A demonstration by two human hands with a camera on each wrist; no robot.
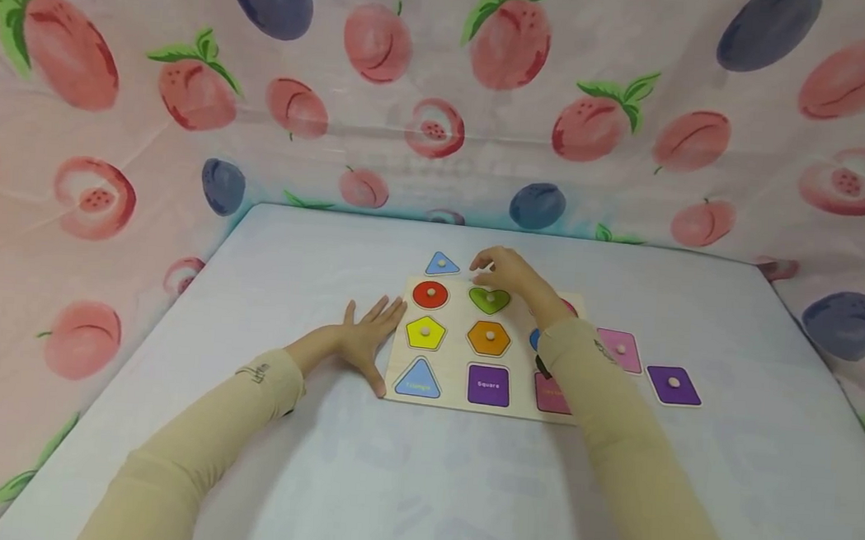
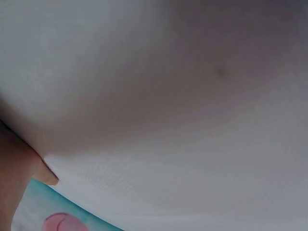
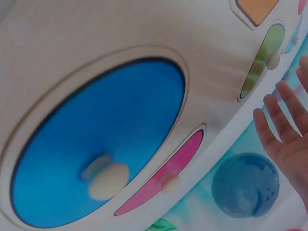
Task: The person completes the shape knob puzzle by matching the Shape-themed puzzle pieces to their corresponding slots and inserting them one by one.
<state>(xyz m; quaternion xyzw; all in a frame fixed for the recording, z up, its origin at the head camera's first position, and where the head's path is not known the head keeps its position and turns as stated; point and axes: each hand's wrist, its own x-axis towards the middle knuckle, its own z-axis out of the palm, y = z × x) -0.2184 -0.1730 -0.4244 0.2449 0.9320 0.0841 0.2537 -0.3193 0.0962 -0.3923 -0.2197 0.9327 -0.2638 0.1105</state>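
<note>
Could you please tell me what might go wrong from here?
The right hand is near the green heart-shaped piece; its fingers might catch the pale round knob and unseat it.

The right beige sleeve hides part of the pink recess in the pale wooden board, so a piece could be misplaced there.

The loose pink four-sided piece lies beside that sleeve and might get nudged.

Beige sleeves [image 1: 199, 446] — dark cuff markings [image 1: 258, 372]
</note>
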